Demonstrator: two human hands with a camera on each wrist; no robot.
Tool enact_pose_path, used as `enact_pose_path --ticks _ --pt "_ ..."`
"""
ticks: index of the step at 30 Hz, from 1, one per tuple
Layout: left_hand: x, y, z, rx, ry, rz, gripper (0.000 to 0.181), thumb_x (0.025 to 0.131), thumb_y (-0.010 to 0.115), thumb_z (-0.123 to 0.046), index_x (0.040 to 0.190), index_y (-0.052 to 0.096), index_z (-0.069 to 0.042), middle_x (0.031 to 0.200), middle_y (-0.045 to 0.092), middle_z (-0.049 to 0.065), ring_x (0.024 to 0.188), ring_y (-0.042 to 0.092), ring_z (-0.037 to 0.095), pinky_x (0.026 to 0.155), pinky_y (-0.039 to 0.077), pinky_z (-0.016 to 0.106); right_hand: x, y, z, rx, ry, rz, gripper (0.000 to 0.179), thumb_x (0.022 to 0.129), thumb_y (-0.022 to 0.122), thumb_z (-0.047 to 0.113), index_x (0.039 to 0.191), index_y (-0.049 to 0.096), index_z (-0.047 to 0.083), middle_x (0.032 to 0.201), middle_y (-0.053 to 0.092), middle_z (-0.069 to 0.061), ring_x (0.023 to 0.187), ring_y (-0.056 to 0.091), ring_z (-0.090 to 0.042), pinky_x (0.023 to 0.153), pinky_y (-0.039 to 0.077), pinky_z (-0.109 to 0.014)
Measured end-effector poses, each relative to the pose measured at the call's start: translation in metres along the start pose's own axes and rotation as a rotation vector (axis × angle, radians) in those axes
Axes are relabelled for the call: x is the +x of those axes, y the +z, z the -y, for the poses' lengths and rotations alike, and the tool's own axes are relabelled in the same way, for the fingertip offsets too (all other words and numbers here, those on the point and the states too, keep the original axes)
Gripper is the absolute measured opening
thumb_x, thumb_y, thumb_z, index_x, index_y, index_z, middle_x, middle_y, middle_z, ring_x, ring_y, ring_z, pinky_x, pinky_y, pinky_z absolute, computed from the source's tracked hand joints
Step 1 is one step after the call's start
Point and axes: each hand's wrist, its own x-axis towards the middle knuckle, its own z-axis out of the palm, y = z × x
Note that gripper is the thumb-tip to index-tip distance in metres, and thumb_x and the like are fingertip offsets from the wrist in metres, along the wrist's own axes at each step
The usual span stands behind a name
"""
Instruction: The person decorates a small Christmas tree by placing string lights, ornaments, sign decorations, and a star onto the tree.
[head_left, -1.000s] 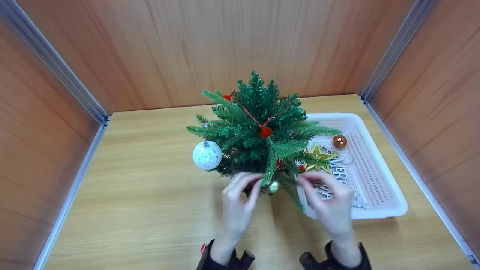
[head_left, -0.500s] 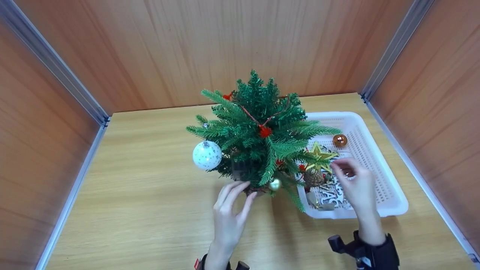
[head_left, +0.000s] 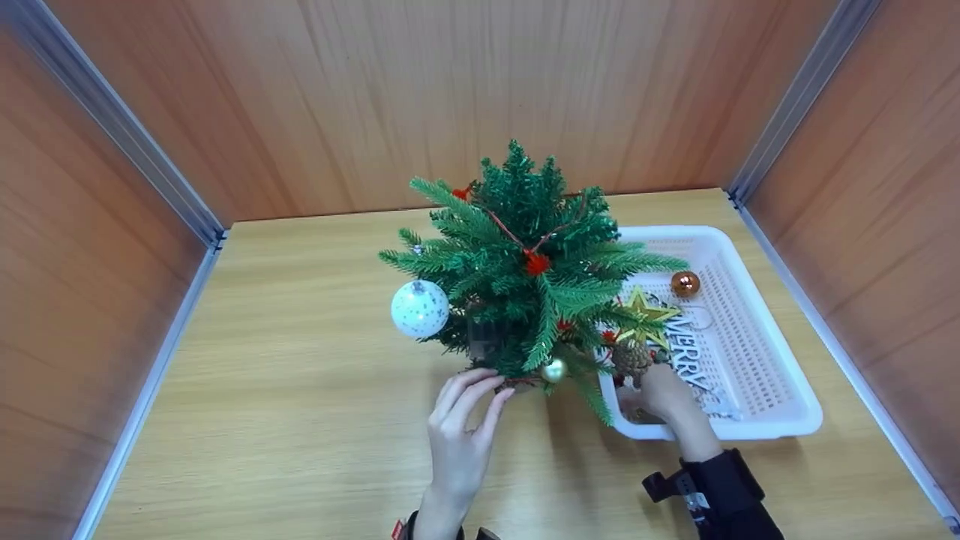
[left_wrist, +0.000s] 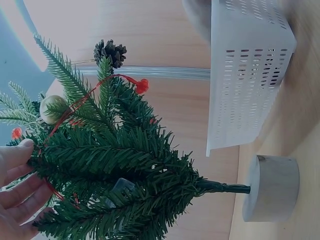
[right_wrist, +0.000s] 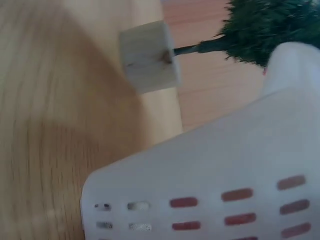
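A small artificial Christmas tree (head_left: 517,285) stands upright, hung with a red string garland (left_wrist: 85,97), a white spotted ball (head_left: 420,308) and a small pale ball (head_left: 554,370). At its lower front branches is my left hand (head_left: 461,431); the thumb and fingers are apart and lightly touch the branch tips (left_wrist: 37,162). My right hand (head_left: 666,394) reaches down into the white basket (head_left: 780,360) at its near left corner, beside a pine cone (head_left: 631,358). Its fingertips are hidden, so any hold does not show.
Inside the basket lie a gold star (head_left: 643,315), a copper ball (head_left: 685,283) and silver "MERRY" letters (head_left: 684,352). The tree's right branches overhang the basket rim. Its pale round base (left_wrist: 272,189) rests on the table (head_left: 300,390). Wooden panels (head_left: 480,97) enclose the back and sides.
My right hand has left the tree's front, passed over the basket, and dipped into its near left corner. My left hand has drawn slightly back, its fingers spreading from the front branch.
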Motion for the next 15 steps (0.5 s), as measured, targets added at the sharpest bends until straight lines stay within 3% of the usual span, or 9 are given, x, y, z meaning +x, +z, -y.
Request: enact_pose_path --ticks 4,10,15 --pt "-0.0013 0.0004 -0.0007 0.0 -0.001 -0.003 0.017 0.072 0.071 -0.004 0.088 0.067 -0.005 0.092 0.063 0.004 0.086 0.057 0.017 0.077 0.047 0.025 -0.0028 0.0062 -0.0009 -0.064 -0.028 0.023 0.029 0.075 0.064 0.013 0.098 0.055 -0.004 0.082 0.055 -0.017 0.066 0.052 -0.028 0.054 0.044 -0.041" --pt "-0.0017 0.0004 -0.0016 0.0 -0.016 0.004 0.017 0.072 0.071 -0.005 0.089 0.067 -0.005 0.092 0.063 0.004 0.087 0.057 0.016 0.077 0.047 0.024 -0.0048 0.0101 0.0015 -0.201 -0.05 0.071 0.014 0.074 0.06 0.012 0.074 0.053 0.0 0.067 0.05 -0.012 0.058 0.049 -0.024 0.047 0.043 -0.038" --pt "-0.0006 0.0007 -0.0011 0.006 -0.019 0.005 0.016 0.073 0.071 -0.006 0.089 0.067 -0.006 0.092 0.063 0.005 0.087 0.057 0.015 0.077 0.046 0.024 -0.002 0.0108 0.0017 -0.195 -0.098 0.053 0.02 0.075 0.06 0.01 0.089 0.052 -0.003 0.077 0.052 -0.017 0.062 0.05 -0.026 0.048 0.043 -0.039"
